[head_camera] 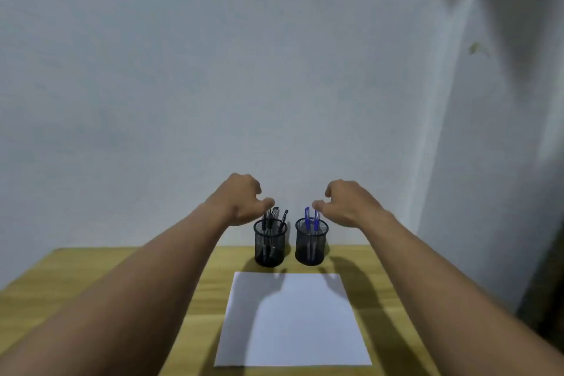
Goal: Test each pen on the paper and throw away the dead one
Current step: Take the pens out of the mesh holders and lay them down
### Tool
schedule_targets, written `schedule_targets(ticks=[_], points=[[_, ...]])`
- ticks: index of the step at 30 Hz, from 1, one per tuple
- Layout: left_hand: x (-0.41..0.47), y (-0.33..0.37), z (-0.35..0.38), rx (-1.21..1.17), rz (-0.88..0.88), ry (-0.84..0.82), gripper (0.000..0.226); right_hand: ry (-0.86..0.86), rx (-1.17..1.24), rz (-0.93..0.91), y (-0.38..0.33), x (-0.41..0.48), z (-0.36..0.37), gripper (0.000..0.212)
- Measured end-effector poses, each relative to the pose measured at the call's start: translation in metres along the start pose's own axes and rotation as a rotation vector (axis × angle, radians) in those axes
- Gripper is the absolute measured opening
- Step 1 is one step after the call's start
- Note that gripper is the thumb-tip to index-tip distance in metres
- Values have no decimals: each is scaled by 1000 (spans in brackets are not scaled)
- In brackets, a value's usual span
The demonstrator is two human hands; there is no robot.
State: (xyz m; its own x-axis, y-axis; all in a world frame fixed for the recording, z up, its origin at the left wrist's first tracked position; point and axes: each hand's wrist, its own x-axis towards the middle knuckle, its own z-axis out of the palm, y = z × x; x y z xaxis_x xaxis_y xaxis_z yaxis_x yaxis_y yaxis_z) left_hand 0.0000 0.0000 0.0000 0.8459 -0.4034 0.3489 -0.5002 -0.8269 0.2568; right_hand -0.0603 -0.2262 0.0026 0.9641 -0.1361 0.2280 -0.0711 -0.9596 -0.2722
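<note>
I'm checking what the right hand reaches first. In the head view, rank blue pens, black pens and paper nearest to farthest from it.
1. Blue pens, in the right cup, beside the right hand.
2. Black pens, in the left cup, below the left hand.
3. Paper, flat on the table, nearer the person.

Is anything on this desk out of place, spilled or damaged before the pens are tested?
Nothing on the table stands out: the cup of black pens and the cup of blue pens stand upright, and the paper lies flat and blank. Only a small brownish mark on the wall, upper right, looks odd.
</note>
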Motion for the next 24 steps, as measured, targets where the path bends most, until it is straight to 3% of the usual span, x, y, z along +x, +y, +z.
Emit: schedule_targets(ticks=[6, 9, 13, 18, 24], points=[[-2, -3, 38, -45, -101, -34, 62, -37, 63, 42, 9, 1, 37, 48], [10, -10, 65, -100, -157, -1, 43, -23, 109, 75, 14, 25, 62, 31], [33, -19, 102, -147, -238, 43, 45, 38, 161, 155, 22, 57, 94, 17], [61, -26, 139, -186, -356, 72, 53, 98, 144, 204, 29, 83, 124, 21], [82, -27, 157, -27, -447, 103, 63, 169, 152, 230, 29, 96, 143, 24]])
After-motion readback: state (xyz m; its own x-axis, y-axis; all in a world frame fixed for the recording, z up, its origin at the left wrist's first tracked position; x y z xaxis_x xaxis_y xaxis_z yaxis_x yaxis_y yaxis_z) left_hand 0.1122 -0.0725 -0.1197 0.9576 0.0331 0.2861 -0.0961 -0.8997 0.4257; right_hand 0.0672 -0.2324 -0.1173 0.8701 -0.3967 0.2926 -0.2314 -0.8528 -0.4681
